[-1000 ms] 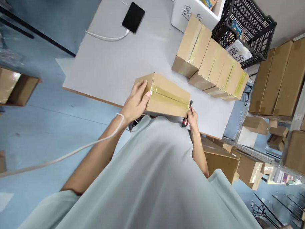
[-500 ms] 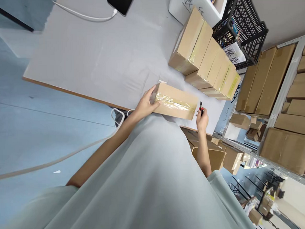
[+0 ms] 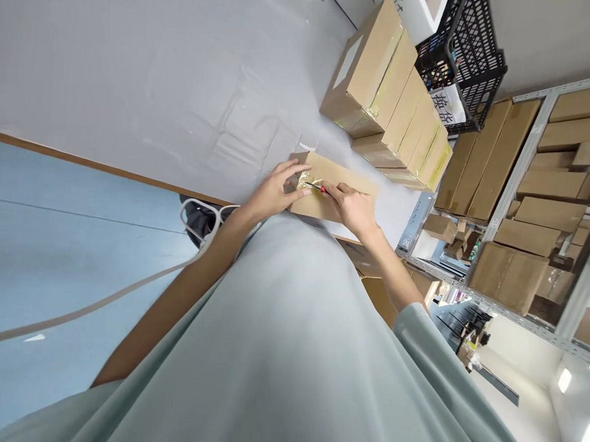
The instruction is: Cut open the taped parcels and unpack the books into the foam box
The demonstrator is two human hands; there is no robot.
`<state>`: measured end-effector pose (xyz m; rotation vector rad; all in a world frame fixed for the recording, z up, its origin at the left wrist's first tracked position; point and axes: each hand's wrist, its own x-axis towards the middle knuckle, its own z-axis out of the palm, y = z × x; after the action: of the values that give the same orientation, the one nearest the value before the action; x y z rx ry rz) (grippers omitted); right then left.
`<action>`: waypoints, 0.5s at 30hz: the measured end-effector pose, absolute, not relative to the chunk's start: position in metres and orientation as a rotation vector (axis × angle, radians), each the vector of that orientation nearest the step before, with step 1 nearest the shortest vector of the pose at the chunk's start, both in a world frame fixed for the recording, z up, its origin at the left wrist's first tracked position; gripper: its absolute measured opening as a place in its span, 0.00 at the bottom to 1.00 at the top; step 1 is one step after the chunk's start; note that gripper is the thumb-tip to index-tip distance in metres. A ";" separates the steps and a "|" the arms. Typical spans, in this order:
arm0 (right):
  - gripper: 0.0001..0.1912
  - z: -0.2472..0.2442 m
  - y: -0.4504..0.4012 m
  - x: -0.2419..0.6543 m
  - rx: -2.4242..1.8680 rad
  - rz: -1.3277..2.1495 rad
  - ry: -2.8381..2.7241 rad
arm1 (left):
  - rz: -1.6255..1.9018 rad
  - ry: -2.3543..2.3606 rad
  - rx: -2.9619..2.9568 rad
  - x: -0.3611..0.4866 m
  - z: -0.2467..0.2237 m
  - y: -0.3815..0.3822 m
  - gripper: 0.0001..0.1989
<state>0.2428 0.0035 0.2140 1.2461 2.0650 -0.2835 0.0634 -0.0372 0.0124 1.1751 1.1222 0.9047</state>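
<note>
head view: cardboard box point(image 3: 334, 169) lies on table point(image 3: 158, 100). left hand point(image 3: 273, 192) grasps box end; right hand point(image 3: 352, 209) clasps utility knife point(image 3: 322, 189). box probably light, stiff-walled; best held by end corners.

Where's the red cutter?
Just above and right of the head view's centre, the cutter is in the right hand, blade at the tape on the cardboard box, near the left hand.

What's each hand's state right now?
Left hand: holding one end of a brown rectangular cardboard box.
Right hand: closed, holding a slim red-and-black cutter.
</note>
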 end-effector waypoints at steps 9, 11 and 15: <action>0.28 0.207 0.012 0.239 1.171 -0.267 2.026 | 0.918 1.098 1.177 0.062 0.013 -0.038 0.40; 0.27 0.210 0.013 0.235 1.149 -0.272 2.017 | 0.913 1.097 1.178 0.061 0.013 -0.038 0.40; 0.27 0.217 0.014 0.223 1.117 -0.254 2.004 | 0.897 1.106 1.186 0.061 0.012 -0.037 0.41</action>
<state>0.2228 0.0138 0.2171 1.1169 2.0043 -0.2537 0.0610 -0.0370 0.0118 1.1863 1.1060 0.8972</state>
